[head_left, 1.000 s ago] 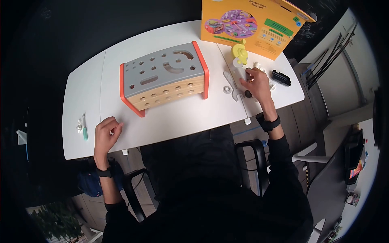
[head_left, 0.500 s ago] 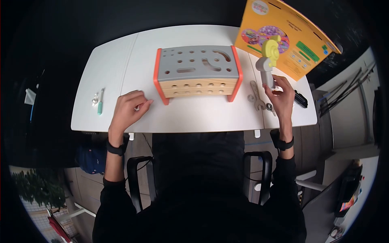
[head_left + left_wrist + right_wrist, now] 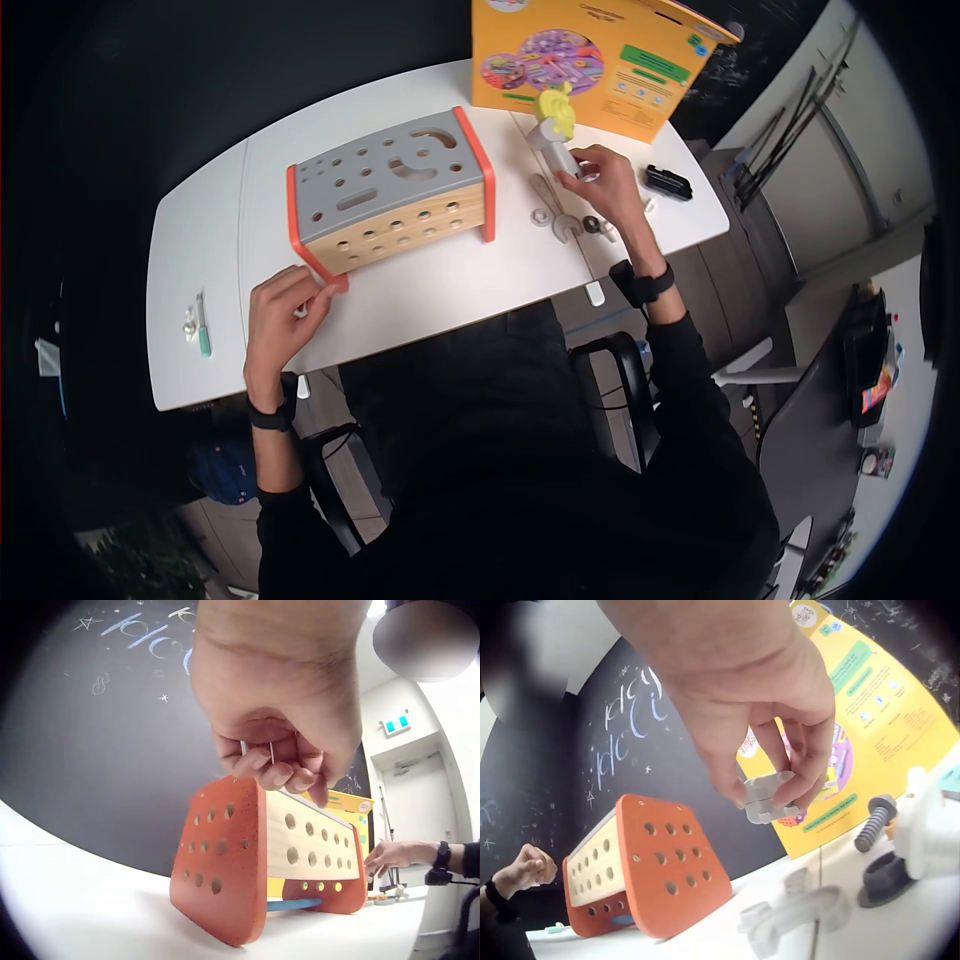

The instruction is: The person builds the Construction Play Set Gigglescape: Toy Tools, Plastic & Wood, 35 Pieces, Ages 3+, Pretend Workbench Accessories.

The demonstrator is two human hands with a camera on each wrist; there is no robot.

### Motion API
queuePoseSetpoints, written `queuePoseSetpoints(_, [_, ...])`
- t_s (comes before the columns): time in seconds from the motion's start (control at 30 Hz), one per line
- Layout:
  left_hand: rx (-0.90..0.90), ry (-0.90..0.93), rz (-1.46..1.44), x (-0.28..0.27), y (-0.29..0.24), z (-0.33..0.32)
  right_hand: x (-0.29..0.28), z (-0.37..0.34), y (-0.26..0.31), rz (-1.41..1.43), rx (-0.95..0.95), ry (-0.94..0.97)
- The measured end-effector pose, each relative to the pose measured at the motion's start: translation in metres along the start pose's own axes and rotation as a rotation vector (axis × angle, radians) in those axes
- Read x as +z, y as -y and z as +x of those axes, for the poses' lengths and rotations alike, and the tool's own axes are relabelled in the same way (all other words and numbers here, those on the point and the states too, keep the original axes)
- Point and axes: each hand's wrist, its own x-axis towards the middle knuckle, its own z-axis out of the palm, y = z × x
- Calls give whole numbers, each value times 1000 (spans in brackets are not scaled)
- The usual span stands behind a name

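Observation:
My right hand (image 3: 608, 182) pinches the handle of a grey-and-yellow toy drill (image 3: 559, 157). Its yellow end points toward the back; in the right wrist view the grey handle end (image 3: 766, 799) shows between thumb and fingers. A grey toy wrench (image 3: 560, 210) and a pale nut (image 3: 542, 216) lie below. Just off the near left corner of a toy workbench (image 3: 385, 165) hovers my left hand (image 3: 283, 320), its fingers loosely curled and nothing visible in them. The bench has a grey slotted top, wooden front and red-orange end panels (image 3: 225, 862).
Behind the drill stands an orange printed box (image 3: 600, 65). A black device (image 3: 668, 183), a dark nut (image 3: 887, 877) and a grey bolt (image 3: 875, 823) are at the right. Far left lie a green-handled screwdriver (image 3: 204, 330) and small white pieces (image 3: 189, 322).
My right hand, at the toy drill among the parts a second ago, has lifted it off the table. My left hand has come nearer the workbench's corner. The head view has swung right and back.

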Motion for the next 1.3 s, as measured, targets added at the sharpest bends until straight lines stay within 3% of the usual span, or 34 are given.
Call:
queuePoseSetpoints(0.1, [-27, 1, 4, 1, 1, -2, 4, 0, -20, -107, 67, 63])
queuePoseSetpoints(0.3, [-72, 5, -1, 2, 8, -4, 12, -8, -39, -210, 13, 98])
queuePoseSetpoints(0.7, [-78, 30, 8, 3, 9, -2, 8, -14, -35, -239, 12, 100])
queuePoseSetpoints(0.8, [-75, 33, 3, 3, 8, -1, 4, -16, -38, -296, 40, 179])
queuePoseSetpoints(0.9, [-65, 31, 10, 2, 9, -1, -2, -17, -47, -260, 21, 81])
queuePoseSetpoints(0.97, [-72, 34, 7, 2, 7, -1, -14, -11, -42, -241, 119, 45])
queuePoseSetpoints(1.0, [-74, 38, 5, 1, 7, -1, -24, -8, -34, -223, 260, 90])
queuePoseSetpoints(1.13, [-71, 42, 3, 1, 6, 0, -34, -4, -67, -346, 132, -21])
queuePoseSetpoints(1.3, [-77, 32, -15, 2, 8, -1, -43, -5, -79, -386, 192, 26])
